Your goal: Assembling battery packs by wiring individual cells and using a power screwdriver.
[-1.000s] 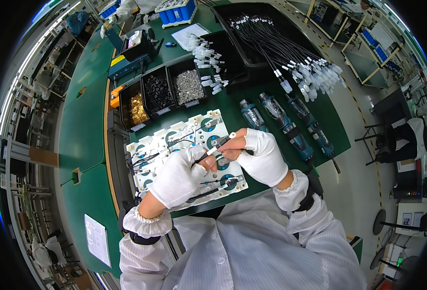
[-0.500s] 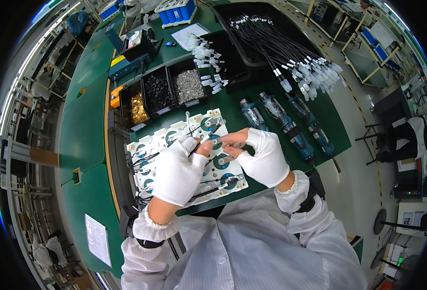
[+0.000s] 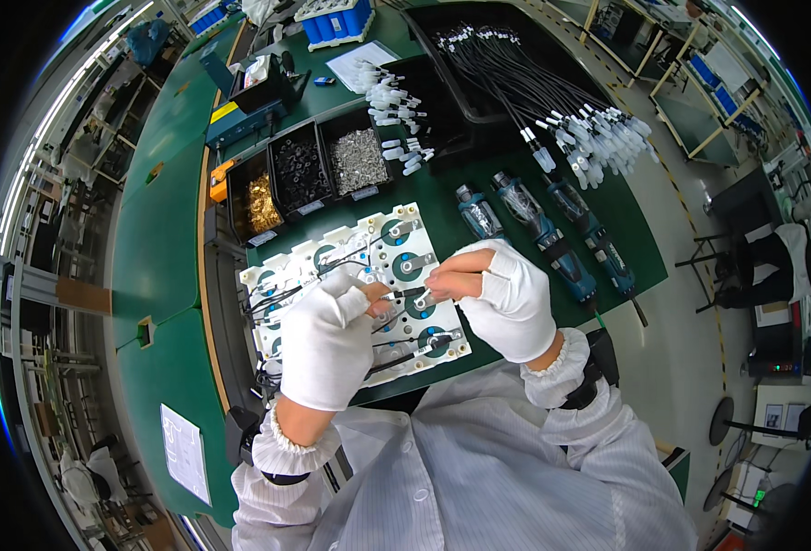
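Note:
A white plastic module plate (image 3: 338, 246) with round green-and-blue cell ends lies on the green bench under my hands. Over it, a short black cable (image 3: 409, 293) spans the gap between my two hands. My left hand (image 3: 330, 335), in a fingerless white glove, is closed, pinching the cable near its left part. The fingertips of my right hand (image 3: 504, 298), gloved alike, are pinched on the cable's other end, where a small silvery lug (image 3: 425, 299) shows. Other black cables (image 3: 281, 298) run along the plate's left side, and one lies across its near right corner.
Beyond the plate stand bins of brass parts (image 3: 262, 206), black parts (image 3: 299, 173) and silver parts (image 3: 357, 163). Three cordless screwdrivers (image 3: 543, 230) lie to the right. A black tray (image 3: 414, 20) holds many white-capped cables (image 3: 589, 138); more white-capped pieces (image 3: 391, 96) lie beside it.
My hands have moved slightly down and apart at the fingertips. The cable now stretches between them, and its silvery lug shows at my right fingertips.

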Motion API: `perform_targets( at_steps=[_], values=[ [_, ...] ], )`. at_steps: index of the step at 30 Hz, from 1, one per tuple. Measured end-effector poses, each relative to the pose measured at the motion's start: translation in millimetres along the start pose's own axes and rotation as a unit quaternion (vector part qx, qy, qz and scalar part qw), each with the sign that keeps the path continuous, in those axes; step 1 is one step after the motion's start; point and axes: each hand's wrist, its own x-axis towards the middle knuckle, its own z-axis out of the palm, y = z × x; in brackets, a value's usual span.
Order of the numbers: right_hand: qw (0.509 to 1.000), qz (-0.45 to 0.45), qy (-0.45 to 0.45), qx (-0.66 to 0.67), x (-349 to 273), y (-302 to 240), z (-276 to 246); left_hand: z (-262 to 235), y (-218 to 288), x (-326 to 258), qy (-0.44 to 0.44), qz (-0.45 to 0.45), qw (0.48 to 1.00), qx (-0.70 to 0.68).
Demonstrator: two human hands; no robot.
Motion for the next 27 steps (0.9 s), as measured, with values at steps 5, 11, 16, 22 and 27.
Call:
perform_targets(
  at_steps=[5,11,16,22,27],
  values=[
    [0.999,0.002,-0.036,0.033,11.4,-3.5,-6.2,1.1,-2.7,-1.1,-0.007,-0.045,0.998,-0.042],
    [0.997,-0.028,-0.074,0.016,20.3,4.8,-11.0,3.7,-5.7,-2.2,-0.016,-0.024,0.998,-0.056],
    [0.993,-0.038,-0.103,-0.048,12.0,5.2,-16.2,14.2,0.5,-7.3,-0.019,0.088,0.992,0.093],
    [0.985,0.058,-0.157,-0.045,14.1,1.5,-17.9,17.6,-1.2,-4.5,-0.022,0.125,0.981,0.145],
    [0.980,0.044,-0.190,-0.032,17.8,-2.4,-14.8,12.6,0.1,-8.9,-0.007,0.117,0.986,0.119]
  ],
)
